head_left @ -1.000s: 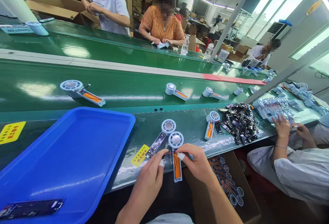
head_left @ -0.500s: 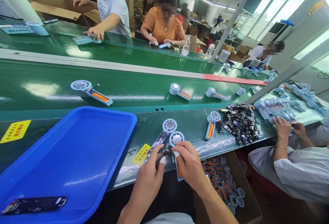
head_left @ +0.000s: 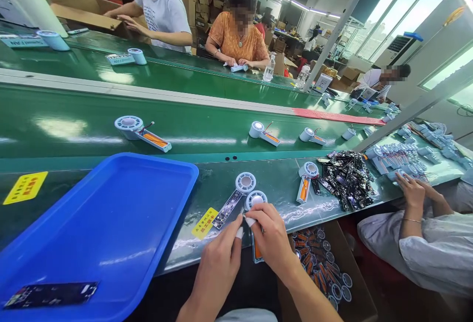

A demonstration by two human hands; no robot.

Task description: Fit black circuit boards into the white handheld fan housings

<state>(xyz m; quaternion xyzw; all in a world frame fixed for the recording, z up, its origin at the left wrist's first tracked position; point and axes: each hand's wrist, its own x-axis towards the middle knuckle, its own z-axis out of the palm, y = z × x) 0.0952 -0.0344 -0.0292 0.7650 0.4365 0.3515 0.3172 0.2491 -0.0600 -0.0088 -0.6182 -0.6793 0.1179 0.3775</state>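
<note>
My left hand (head_left: 221, 253) is closed in a pinch, mostly hiding the small black circuit board it held a moment earlier. My right hand (head_left: 268, 236) pinches something tiny that I cannot make out, its fingertips almost touching the left ones. Both thumbs wear white finger covers. Just beyond the fingers lies a light-blue handheld fan (head_left: 255, 199); its orange battery handle (head_left: 257, 248) shows partly under my right hand, over the table edge. Beside it, to the left, another fan (head_left: 245, 182) has a circuit board (head_left: 228, 209) fitted along its handle.
A blue tray (head_left: 148, 204) on the left holds a dark board strip (head_left: 51, 295). At right are a fan (head_left: 307, 179), a heap of circuit boards (head_left: 345, 179) and a co-worker's hands (head_left: 412, 191). Below stands a box of fans (head_left: 325, 268). Fans sit on the green conveyor (head_left: 207, 130).
My left hand has moved up and right to meet the right fingertips, hiding the board. Conveyor fans have shifted right. A co-worker across has let go of a fan and drawn the hand back.
</note>
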